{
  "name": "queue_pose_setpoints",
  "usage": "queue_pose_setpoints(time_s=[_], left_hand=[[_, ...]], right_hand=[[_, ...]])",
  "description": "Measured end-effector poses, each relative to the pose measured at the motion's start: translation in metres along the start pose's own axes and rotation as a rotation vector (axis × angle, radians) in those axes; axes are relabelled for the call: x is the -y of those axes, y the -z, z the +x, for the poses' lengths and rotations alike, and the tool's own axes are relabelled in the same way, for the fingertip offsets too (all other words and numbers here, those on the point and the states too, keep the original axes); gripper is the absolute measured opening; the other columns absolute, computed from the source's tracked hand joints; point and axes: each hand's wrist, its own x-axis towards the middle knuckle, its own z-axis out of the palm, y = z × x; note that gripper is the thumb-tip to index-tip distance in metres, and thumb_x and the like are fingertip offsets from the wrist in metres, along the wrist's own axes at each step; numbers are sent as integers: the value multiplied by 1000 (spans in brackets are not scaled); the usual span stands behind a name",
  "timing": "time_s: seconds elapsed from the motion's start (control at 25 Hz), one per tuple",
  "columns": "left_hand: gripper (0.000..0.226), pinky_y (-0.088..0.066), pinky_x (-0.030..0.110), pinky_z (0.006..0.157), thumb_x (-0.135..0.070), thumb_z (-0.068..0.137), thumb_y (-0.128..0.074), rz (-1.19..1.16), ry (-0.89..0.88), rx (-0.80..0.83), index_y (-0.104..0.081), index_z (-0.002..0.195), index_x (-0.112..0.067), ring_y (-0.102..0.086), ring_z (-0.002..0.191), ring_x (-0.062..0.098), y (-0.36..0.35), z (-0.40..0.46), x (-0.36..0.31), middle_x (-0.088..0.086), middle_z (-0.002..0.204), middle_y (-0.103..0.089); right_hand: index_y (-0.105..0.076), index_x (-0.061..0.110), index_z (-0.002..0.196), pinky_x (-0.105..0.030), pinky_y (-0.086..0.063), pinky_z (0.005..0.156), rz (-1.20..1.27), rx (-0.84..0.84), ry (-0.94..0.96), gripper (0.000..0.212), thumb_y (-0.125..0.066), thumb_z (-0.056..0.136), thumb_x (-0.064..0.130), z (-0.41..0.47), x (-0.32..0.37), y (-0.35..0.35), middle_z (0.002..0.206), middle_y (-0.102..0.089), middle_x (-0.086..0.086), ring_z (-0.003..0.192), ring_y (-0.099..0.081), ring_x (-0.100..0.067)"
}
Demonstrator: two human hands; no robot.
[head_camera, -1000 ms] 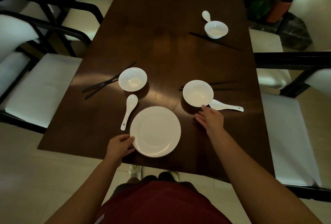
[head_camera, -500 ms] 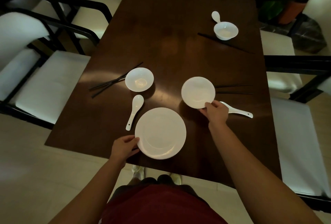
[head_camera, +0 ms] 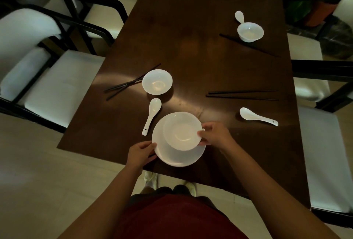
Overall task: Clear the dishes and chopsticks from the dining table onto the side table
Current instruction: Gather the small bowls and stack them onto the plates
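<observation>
right hand [head_camera: 215, 137] pinching rim of small white ceramic bowl [head_camera: 182, 130] over large round white plate [head_camera: 178, 141], left hand [head_camera: 141, 153] fingers closed on plate's left edge, near end of dark wooden dining table [head_camera: 191, 47]

Text on the dishes: we read none.
Labels or brands: we find none on anything in view.
Numbers and signs: we see none.
</observation>
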Motion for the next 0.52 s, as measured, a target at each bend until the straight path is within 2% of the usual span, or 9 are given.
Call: queue_pose_setpoints(time_s=[0.12, 0.28, 0.36, 0.44, 0.52], left_hand=[[32, -53, 28, 66, -9, 85, -63, -6, -4, -4, -59, 116, 0, -61, 82, 16, -1, 0, 0, 8, 95, -62], [33, -53, 29, 68, -9, 85, -63, -10, -11, 5, -58, 117, 0, -61, 83, 16, 1, 1, 2, 10, 99, -62], [31, -53, 28, 67, -9, 85, -63, -9, -12, 10, -59, 115, -1, -62, 83, 15, 1, 2, 2, 11, 101, -63], [29, -53, 28, 66, -9, 85, -63, -15, -14, 13, -60, 113, -2, -62, 82, 15, 1, 4, 3, 10, 100, -64], [29, -53, 28, 67, -9, 85, -63, -17, -15, 13, -60, 113, -1, -62, 81, 15, 1, 5, 4, 7, 94, -63]], right_hand=[[-65, 9, 109, -23, -57, 58, -44, 2, -22, 28, -67, 82, 8, 2, -3, -5, 115, -61, -9, 90, -66, -26], [-66, 10, 105, -16, -52, 43, -52, 2, -27, 25, -68, 80, 8, 4, -10, -10, 103, -59, -5, 69, -63, -15], [-66, 9, 105, -15, -50, 41, -24, 8, -35, 25, -69, 80, 8, 4, -15, -10, 99, -60, -4, 65, -63, -13], [-66, 10, 103, -18, -54, 46, 19, -25, -40, 23, -68, 81, 16, 4, -21, -7, 95, -64, -3, 65, -66, -13], [-65, 9, 102, -25, -58, 58, 75, -150, -44, 24, -65, 84, 25, 2, -31, -1, 89, -66, -4, 68, -68, -16]])
